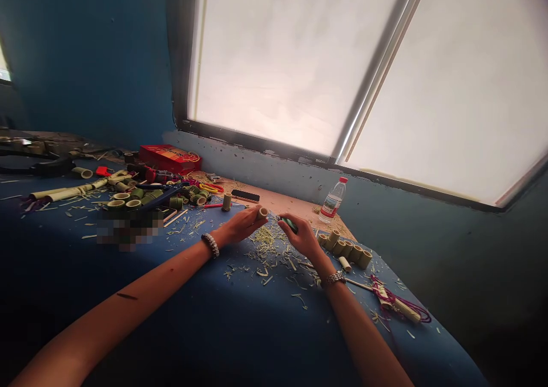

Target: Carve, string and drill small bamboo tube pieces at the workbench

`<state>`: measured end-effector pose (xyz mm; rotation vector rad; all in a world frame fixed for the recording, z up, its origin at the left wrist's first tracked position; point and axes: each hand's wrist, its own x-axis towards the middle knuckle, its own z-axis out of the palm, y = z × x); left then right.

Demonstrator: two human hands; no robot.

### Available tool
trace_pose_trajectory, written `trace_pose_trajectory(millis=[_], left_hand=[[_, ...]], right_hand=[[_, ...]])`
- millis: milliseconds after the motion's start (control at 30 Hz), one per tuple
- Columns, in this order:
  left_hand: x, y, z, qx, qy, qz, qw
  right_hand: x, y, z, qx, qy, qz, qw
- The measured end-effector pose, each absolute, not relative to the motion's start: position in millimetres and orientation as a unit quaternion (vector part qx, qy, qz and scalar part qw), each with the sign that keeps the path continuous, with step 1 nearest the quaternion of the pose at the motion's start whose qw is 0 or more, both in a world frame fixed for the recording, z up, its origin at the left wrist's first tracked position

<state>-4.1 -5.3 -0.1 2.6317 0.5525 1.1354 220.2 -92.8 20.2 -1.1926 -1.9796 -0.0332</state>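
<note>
My left hand (243,225) is closed round a short hollow bamboo tube (264,212), its open end turned toward me and to the right. In my right hand (303,237) is a small tool with a green handle (289,223), probably a knife; the fingers hide most of it. The tool and the tube are a little apart. Below them lies a heap of pale bamboo shavings (265,240) on the blue table (240,318). Another bamboo tube (226,201) stands upright just beyond my left hand.
Several bamboo tubes (355,253) stand in rows right of my right hand, near a plastic bottle (332,201). Purple cord with bamboo pieces (398,304) lies at the right edge. More tubes, tools and a red box (170,158) crowd the left. A black phone-like slab (245,196) lies behind.
</note>
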Motion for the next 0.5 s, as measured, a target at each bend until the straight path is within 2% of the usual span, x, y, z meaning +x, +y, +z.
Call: trace_pose_trajectory(millis=[333, 500], left_hand=[[-5, -5, 0, 0.903, 0.186, 0.384, 0.055], [-5, -11, 2, 0.906, 0.167, 0.387, 0.037]], right_hand=[[214, -94, 18, -0.451, -0.809, -0.008, 0.377], [228, -83, 14, -0.516, -0.755, -0.040, 0.403]])
